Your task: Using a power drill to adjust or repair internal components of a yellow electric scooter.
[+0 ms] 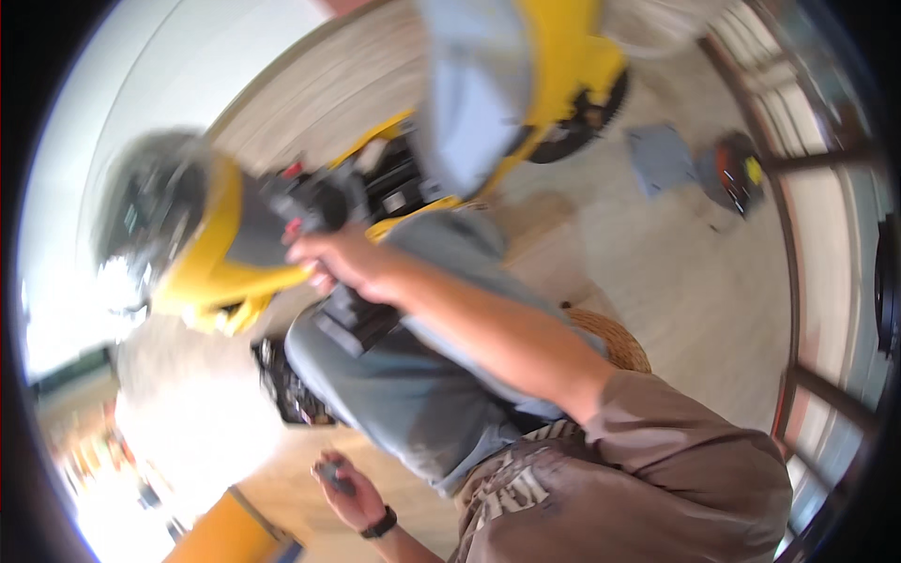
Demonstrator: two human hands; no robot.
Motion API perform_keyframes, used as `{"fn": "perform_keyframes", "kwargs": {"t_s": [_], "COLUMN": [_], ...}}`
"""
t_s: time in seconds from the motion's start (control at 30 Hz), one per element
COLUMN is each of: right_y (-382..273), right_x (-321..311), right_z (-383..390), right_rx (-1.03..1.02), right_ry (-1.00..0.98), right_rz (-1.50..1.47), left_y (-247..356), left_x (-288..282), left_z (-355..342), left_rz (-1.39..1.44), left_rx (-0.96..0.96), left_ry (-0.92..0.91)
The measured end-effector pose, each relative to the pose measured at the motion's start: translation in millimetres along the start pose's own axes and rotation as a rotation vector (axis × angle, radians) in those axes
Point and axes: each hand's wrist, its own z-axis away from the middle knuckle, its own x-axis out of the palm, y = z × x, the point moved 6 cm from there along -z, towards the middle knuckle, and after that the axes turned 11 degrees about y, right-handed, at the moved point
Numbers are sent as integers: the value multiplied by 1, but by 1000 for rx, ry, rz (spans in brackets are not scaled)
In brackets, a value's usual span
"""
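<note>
My right hand [347,263] is closed round the grip of a black and red cordless drill [324,205], whose battery block shows below the fingers, over my knees. Just beyond it stands a yellow scooter [221,253], with an exposed black compartment [394,188] in its middle. Lower left, away from the scooter, my left hand [352,497] has its fingers curled round a small grey piece, too blurred to name. A dark band circles that wrist.
A woven stool [610,340] shows beside my hip. On the floor to the right lie a flat grey-blue panel [662,158] and a round dark tray [732,175] with tools. A crumpled black plastic bag [291,385] rests by my left leg; something orange-yellow [221,533] stands lower left.
</note>
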Motion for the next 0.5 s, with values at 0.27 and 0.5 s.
{"fn": "perform_keyframes", "kwargs": {"t_s": [0.27, 0.5], "right_y": [-38, -74], "right_x": [-1, -9], "right_z": [22, 39], "right_rx": [140, 179], "right_ry": [-284, -314], "right_rz": [8, 21], "left_y": [-9, -43], "left_x": [-57, -126], "left_z": [26, 21], "left_rz": [20, 162], "left_rx": [186, 56], "left_ry": [98, 273]}}
